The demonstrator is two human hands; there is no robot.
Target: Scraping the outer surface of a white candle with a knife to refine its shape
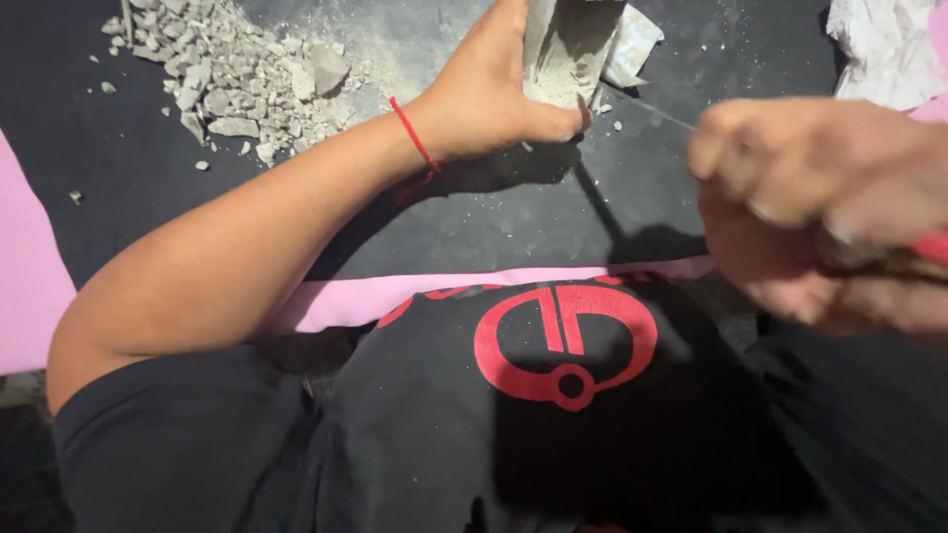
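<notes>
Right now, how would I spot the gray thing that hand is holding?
Find the dark mat, then follow the arm with the red wrist string up to the left hand. It grips one big pale gray block, far larger than the loose rubble pile beside it.

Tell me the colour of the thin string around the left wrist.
The thin string bracelet is red, seen in the head view.

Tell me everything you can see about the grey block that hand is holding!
The grey block looks like rough, dusty plaster or clay, pale grey with streaky sides. It stands on the dark mat at the top of the picture, and its upper part is cut off by the edge. The left hand grips it from the side, thumb pressed along its bottom edge. Small crumbs lie around it, and a thin wire runs toward it from the blurred right hand.
</notes>
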